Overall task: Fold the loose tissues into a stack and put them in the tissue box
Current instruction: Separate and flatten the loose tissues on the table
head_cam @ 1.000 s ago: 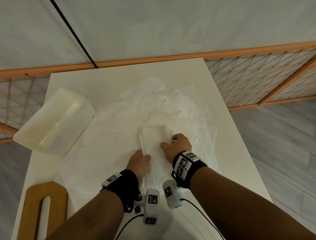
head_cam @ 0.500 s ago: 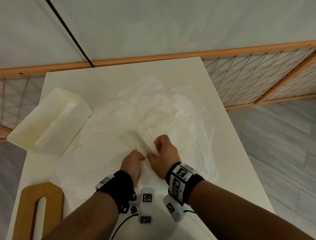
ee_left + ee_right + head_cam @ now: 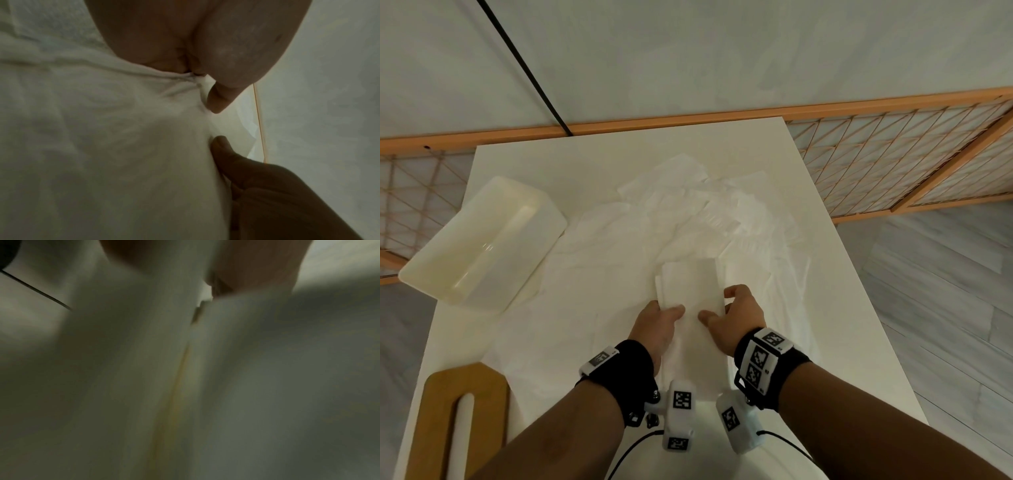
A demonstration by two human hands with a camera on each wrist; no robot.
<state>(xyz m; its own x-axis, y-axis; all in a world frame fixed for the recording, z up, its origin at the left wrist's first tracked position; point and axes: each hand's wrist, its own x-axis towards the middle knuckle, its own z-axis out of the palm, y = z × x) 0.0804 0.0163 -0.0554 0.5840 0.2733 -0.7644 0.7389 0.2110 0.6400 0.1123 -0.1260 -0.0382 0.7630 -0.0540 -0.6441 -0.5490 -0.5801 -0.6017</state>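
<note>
A folded stack of white tissues (image 3: 688,287) lies lengthwise between my hands, above the spread of loose tissues (image 3: 688,212) on the white table (image 3: 842,308). My left hand (image 3: 666,313) grips its near left edge, thumb on top. My right hand (image 3: 722,305) grips the near right edge, thumb on top and fingers curled round the side. The left wrist view shows tissue (image 3: 102,129) bunched under my palm and my thumb (image 3: 218,100) against it. The right wrist view is blurred, showing only tissue (image 3: 144,353). The open cream tissue box (image 3: 441,274) stands at the left.
A wooden lid (image 3: 434,411) with a slot lies at the near left corner. An orange lattice fence (image 3: 893,161) runs behind and to the right of the table. The box overhangs the table's left edge. Cables trail from the wrist cameras at the near edge.
Half a second ago my hands were bunched close together over the tissue. They have moved apart and now hold the folded stack by its two sides, its far end showing.
</note>
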